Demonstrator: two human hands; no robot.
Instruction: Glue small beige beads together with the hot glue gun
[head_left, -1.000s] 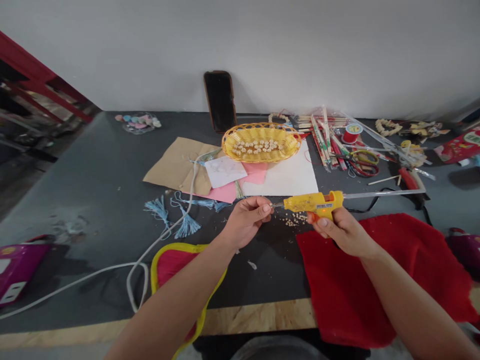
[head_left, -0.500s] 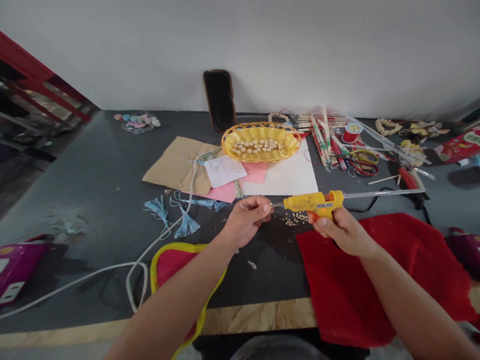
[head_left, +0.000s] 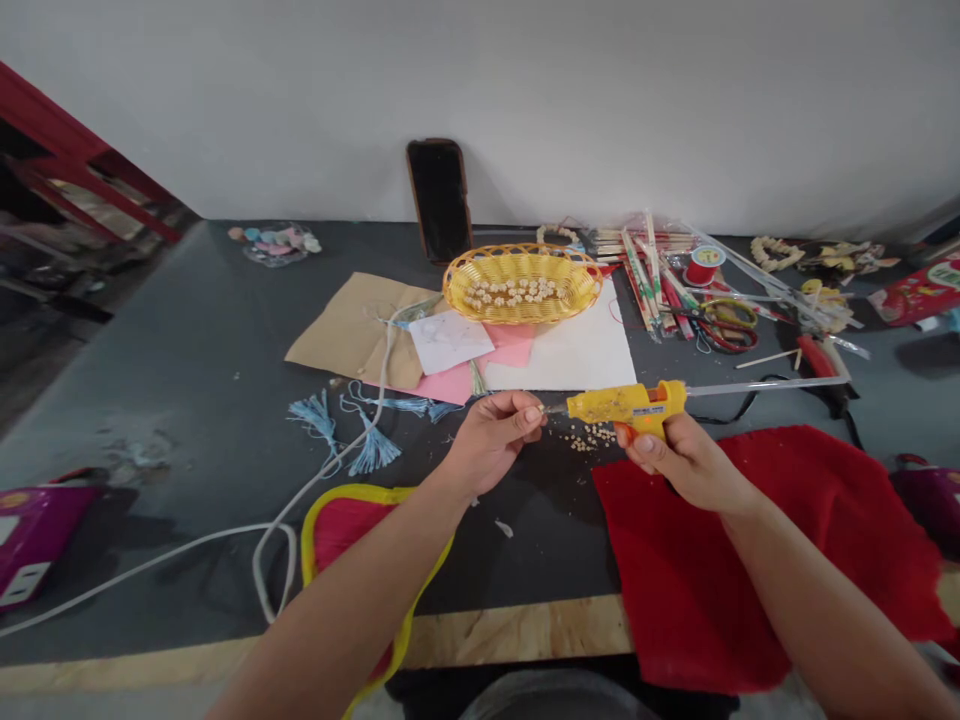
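Note:
My right hand [head_left: 686,462] is closed around the handle of a yellow hot glue gun [head_left: 619,404], a long clear glue stick [head_left: 765,386] sticking out of its back. The nozzle points left, at the fingertips of my left hand [head_left: 496,440]. Thumb and forefinger there pinch a tiny pale piece, too small to make out, right at the nozzle tip. Below the gun, small pale beads [head_left: 589,438] lie scattered on the dark table [head_left: 525,560]. Behind my hands, a yellow woven basket [head_left: 577,300] holds several small beaded flowers [head_left: 517,292].
Red cloth [head_left: 697,570] lies under my right forearm, a yellow-edged pad [head_left: 349,525] by my left. Blue tassels [head_left: 373,450] and a white cord [head_left: 382,385] are at left. Papers [head_left: 577,350] lie below the basket; scissors [head_left: 724,325] and thread [head_left: 703,266] sit right. A phone [head_left: 440,200] leans on the wall.

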